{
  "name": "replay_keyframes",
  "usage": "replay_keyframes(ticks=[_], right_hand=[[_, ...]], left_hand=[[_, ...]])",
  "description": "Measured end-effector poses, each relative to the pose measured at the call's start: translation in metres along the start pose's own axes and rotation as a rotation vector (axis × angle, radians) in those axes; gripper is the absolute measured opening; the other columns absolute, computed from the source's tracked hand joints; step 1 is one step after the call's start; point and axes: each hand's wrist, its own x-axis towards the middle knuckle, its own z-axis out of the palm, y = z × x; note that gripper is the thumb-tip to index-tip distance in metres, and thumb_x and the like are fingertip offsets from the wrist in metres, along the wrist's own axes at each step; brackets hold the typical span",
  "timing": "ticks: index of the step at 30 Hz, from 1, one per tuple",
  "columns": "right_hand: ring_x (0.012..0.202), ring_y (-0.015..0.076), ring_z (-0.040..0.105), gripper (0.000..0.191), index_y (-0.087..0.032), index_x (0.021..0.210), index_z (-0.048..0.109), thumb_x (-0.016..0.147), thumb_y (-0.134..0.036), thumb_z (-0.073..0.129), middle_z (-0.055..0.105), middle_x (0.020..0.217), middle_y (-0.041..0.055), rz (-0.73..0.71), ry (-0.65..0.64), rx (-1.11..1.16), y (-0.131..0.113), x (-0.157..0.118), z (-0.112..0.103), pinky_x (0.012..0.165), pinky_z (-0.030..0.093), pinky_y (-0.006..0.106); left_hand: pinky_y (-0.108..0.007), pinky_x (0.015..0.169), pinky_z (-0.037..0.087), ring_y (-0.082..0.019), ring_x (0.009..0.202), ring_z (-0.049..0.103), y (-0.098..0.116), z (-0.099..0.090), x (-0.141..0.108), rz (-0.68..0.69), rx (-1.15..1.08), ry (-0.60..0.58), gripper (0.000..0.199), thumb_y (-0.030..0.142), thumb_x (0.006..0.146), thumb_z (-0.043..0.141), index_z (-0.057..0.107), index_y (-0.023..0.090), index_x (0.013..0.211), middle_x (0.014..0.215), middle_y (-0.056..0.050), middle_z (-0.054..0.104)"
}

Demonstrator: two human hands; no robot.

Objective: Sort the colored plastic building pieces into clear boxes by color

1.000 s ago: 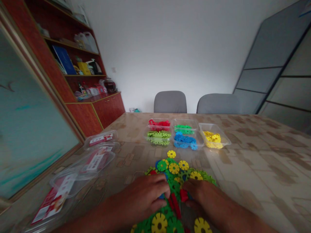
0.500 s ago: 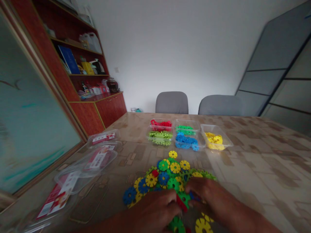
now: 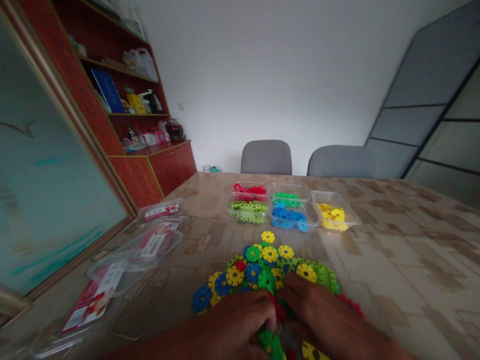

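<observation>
A loose pile of notched plastic discs in yellow [image 3: 234,275], blue [image 3: 201,299] and green [image 3: 266,281] lies on the table in front of me, with light green pieces [image 3: 325,276] at its right side. My left hand [image 3: 240,317] is closed at the near edge of the pile, its fingers curled by a red piece [image 3: 278,306] and a green disc [image 3: 271,345]. Close beside it, my right hand [image 3: 313,305] reaches into the pile with bent fingers near the same red piece. Its fingertips are partly hidden, and what they hold cannot be made out.
Clear tubs hold red [image 3: 249,191], light green [image 3: 248,211], green [image 3: 287,199], blue [image 3: 288,217] and yellow pieces [image 3: 332,216] beyond the pile. Clear lids with labels [image 3: 99,295] lie at the left. Two grey chairs [image 3: 266,157] stand behind the table [image 3: 405,240].
My right hand has moved slightly left, closer to my left hand. More light green pieces and some red ones now show to its right.
</observation>
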Motion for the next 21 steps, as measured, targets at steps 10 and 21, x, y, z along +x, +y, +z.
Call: replay_keyframes(ticks=[10,21], right_hand=[[0.064,0.0166,0.058,0.025,-0.017,0.076,0.061,0.091,-0.011,0.042,0.062,0.075,0.007,0.072,0.153,0.021,0.017,0.002,-0.013,0.056,0.036,0.029],[0.069,0.014,0.058,0.019,-0.019,0.083,0.064,0.095,-0.02,0.049,0.063,0.08,0.0024,0.007,0.126,0.204,0.001,0.006,-0.003,0.06,0.036,0.027]], left_hand=[[-0.023,0.071,0.038,-0.018,0.089,0.061,-0.01,-0.064,-0.026,-0.086,0.137,-0.135,0.027,0.019,0.081,0.073,0.066,0.027,0.106,0.096,0.002,0.066],[-0.026,0.064,0.039,-0.027,0.092,0.062,-0.005,-0.05,-0.037,-0.231,0.327,-0.279,0.045,0.01,0.07,0.072,0.062,0.029,0.11,0.105,-0.001,0.066]])
